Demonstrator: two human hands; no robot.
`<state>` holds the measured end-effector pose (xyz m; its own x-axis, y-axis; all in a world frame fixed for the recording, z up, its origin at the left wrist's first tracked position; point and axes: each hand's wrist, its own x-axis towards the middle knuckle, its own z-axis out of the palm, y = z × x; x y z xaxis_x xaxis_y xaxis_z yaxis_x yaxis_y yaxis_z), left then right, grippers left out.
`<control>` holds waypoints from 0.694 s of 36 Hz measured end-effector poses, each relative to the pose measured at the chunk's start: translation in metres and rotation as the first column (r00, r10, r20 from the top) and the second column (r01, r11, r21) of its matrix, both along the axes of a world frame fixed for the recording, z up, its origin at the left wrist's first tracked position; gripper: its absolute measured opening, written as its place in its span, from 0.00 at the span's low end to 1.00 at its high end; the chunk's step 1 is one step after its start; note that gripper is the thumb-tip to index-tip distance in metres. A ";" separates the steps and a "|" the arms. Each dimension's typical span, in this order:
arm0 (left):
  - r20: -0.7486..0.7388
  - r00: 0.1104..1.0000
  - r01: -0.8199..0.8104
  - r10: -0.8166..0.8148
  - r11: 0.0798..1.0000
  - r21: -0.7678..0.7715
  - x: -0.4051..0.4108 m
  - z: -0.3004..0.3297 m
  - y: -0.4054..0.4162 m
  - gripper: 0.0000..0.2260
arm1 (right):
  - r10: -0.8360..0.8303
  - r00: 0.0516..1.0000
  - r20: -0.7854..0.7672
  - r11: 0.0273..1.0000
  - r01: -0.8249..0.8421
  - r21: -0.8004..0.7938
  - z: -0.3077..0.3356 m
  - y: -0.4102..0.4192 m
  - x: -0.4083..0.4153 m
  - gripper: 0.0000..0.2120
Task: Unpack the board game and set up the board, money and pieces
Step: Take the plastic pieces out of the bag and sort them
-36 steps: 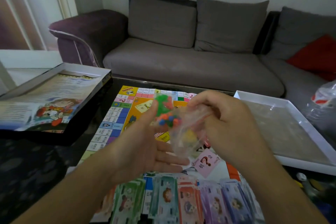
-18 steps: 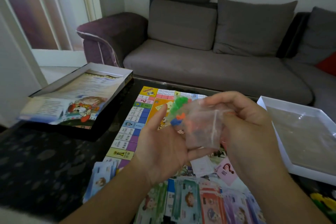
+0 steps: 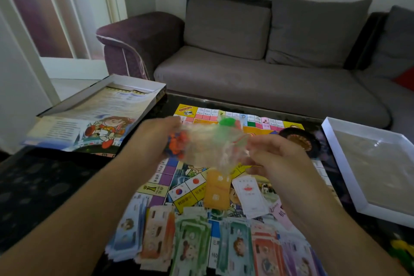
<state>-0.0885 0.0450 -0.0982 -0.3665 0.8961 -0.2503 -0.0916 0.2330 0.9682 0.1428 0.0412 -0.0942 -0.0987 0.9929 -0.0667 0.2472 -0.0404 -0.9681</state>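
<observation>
Head view: both hands hold a clear plastic bag (image 3: 210, 148) of small coloured pieces above the board (image 3: 224, 163) on the table (image 3: 44, 186). The left hand (image 3: 156, 139) is clamped on 1 end, the right hand (image 3: 275, 157) pinches the other. The bag looks light, limp and slippery; best gripped at its mouth edges.

Two hands (image 3: 156, 139), one bag (image 3: 208, 148), one board (image 3: 224, 119), two box halves (image 3: 336, 152).
</observation>
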 end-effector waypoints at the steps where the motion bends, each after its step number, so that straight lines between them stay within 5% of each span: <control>1: -0.082 0.996 -0.028 0.027 1.000 -0.010 -0.007 0.003 0.003 0.09 | -0.008 1.000 0.019 1.000 0.008 -0.017 -0.002 0.000 0.000 0.08; 6: -0.422 0.896 -0.116 0.134 0.991 0.069 -0.040 0.009 0.011 0.11 | -0.032 0.999 0.038 0.997 0.034 -0.068 -0.003 -0.003 0.004 0.05; 12: -0.785 0.598 -0.107 0.161 0.987 0.120 -0.049 -0.001 0.025 0.11 | -0.057 0.996 0.074 0.995 0.063 -0.083 -0.008 -0.009 0.011 0.06; 16: -0.865 0.477 -0.049 0.152 0.988 0.147 -0.042 -0.010 0.030 0.10 | -0.058 0.995 0.084 0.993 0.067 -0.101 -0.010 -0.012 0.014 0.05; 25: -0.915 0.388 0.088 0.114 0.983 0.160 -0.030 -0.010 0.022 0.15 | -0.066 0.995 0.069 0.993 0.073 -0.095 -0.015 -0.016 0.018 0.05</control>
